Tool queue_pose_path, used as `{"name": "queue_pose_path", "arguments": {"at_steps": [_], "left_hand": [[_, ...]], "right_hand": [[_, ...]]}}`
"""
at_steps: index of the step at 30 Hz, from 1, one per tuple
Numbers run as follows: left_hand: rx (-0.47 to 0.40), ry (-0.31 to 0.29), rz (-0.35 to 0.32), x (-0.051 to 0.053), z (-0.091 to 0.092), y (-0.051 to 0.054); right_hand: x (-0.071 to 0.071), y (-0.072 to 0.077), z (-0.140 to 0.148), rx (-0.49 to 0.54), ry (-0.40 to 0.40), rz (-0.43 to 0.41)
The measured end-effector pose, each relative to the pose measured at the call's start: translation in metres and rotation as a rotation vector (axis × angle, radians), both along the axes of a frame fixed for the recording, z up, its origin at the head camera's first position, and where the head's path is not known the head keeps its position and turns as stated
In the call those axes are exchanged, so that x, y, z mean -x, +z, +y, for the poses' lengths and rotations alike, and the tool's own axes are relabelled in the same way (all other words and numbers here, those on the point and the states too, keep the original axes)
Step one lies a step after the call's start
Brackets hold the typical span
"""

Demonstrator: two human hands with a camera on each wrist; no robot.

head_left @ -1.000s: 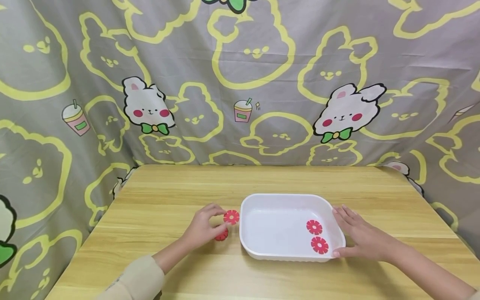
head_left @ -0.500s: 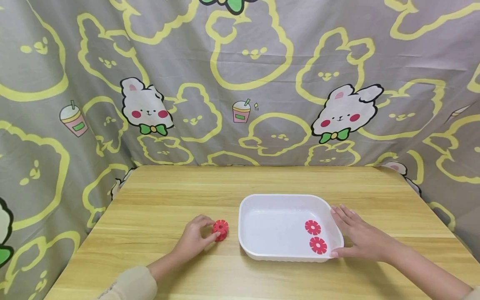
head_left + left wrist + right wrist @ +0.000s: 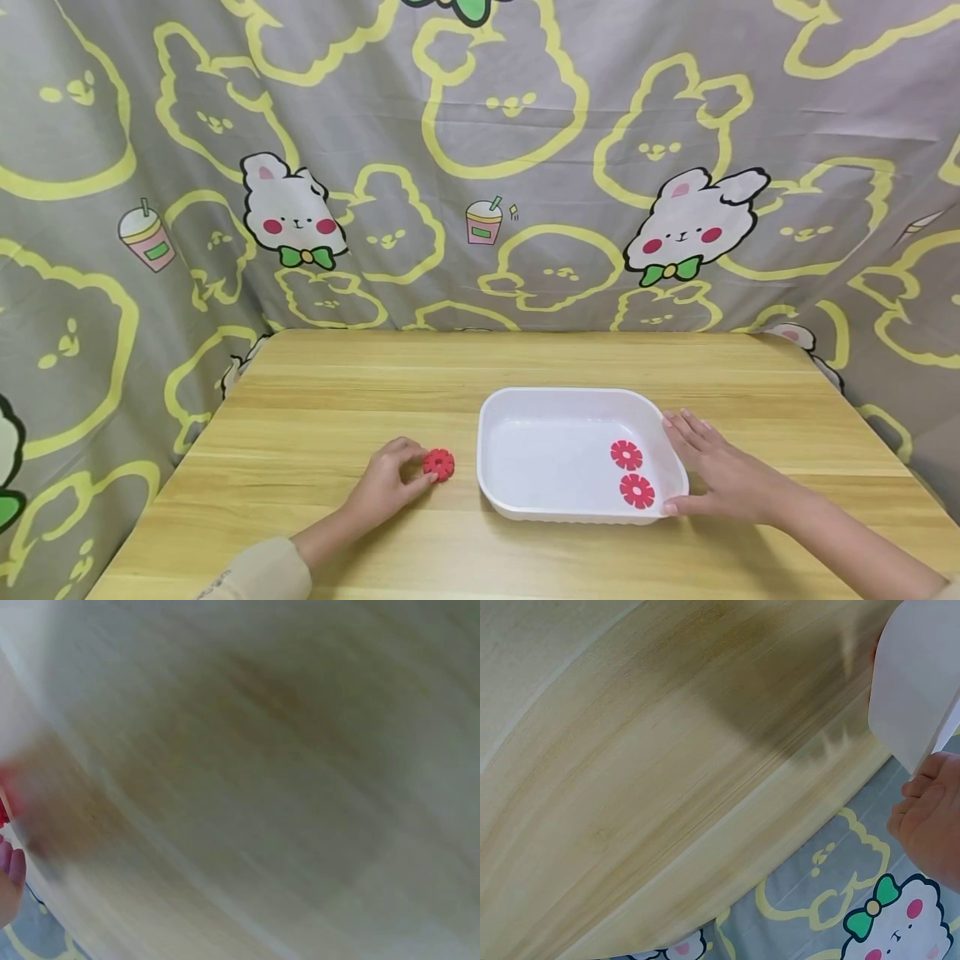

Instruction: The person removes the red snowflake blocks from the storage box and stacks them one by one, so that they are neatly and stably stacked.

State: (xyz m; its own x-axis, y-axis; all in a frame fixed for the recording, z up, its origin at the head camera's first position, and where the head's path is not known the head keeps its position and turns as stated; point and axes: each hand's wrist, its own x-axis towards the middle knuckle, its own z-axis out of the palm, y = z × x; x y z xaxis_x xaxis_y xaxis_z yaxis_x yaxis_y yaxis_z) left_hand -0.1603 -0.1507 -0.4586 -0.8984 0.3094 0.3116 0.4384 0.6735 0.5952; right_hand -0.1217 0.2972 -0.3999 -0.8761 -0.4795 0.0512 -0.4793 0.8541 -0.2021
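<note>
Thumb and fingers of the left hand [image 3: 386, 479] pinch a red flower-shaped notched disc [image 3: 438, 465] just above or on the table, left of the white plastic basin [image 3: 555, 513]. A second red disc seen earlier at that spot is covered, so I cannot tell if the two touch. In the left wrist view only blurred red and some fingers [image 3: 10, 866] show at the left edge. The right hand [image 3: 731, 475] holds the basin's right end, thumb at the front corner and fingers on the rim. Two more red discs, one a notched disc [image 3: 637, 491], lie flat inside, near that end.
A light wooden table [image 3: 360, 383] carries everything. A grey curtain [image 3: 450, 275] printed with yellow outlines and white rabbits hangs behind and at both sides. The basin's front wall stands well back from the lower frame edge.
The left hand has moved left and toward me with its red disc, bringing it from beside the basin over the other disc. The right hand and basin have stayed put.
</note>
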Motion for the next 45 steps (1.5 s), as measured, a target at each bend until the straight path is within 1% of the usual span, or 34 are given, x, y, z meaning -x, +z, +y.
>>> {"name": "queue_pose_path", "arguments": {"at_steps": [5,13,18,22,25,27,29,33,37,41,45], "left_hand": [[0.017,-0.016,0.02,0.0,0.0,-0.002],[0.024,-0.027,0.037,0.0,-0.001,-0.002],[0.016,-0.028,0.019,-0.001,-0.001,-0.003],[0.007,-0.023,0.006,-0.001,-0.002,-0.001],[-0.003,0.009,0.013,0.0,-0.002,0.004],[-0.027,0.03,0.022,0.001,-0.001,0.009],[-0.054,0.041,0.05,0.003,0.001,0.016],[-0.104,0.022,0.107,0.008,0.008,0.03],[-0.12,0.006,0.14,0.012,0.017,0.042],[-0.149,-0.016,0.155,0.014,0.029,0.051],[-0.195,-0.044,0.137,0.016,0.045,0.056]], "right_hand": [[-0.001,0.002,-0.001,0.013,-0.018,-0.027],[-0.002,0.001,0.0,0.013,-0.012,-0.006],[-0.003,0.0,0.001,0.012,-0.005,0.009],[-0.004,-0.001,0.0,0.01,-0.002,0.018],[-0.004,-0.001,0.0,0.009,-0.005,0.016],[-0.004,0.0,0.0,0.009,-0.008,0.006],[-0.004,0.001,0.0,0.009,-0.012,-0.007],[-0.003,0.001,0.0,-0.003,-0.012,-0.011],[0.0,0.0,0.0,-0.029,0.012,0.038],[0.001,0.001,0.0,-0.043,0.033,0.085],[0.001,0.002,0.0,-0.043,0.029,0.064]]}}
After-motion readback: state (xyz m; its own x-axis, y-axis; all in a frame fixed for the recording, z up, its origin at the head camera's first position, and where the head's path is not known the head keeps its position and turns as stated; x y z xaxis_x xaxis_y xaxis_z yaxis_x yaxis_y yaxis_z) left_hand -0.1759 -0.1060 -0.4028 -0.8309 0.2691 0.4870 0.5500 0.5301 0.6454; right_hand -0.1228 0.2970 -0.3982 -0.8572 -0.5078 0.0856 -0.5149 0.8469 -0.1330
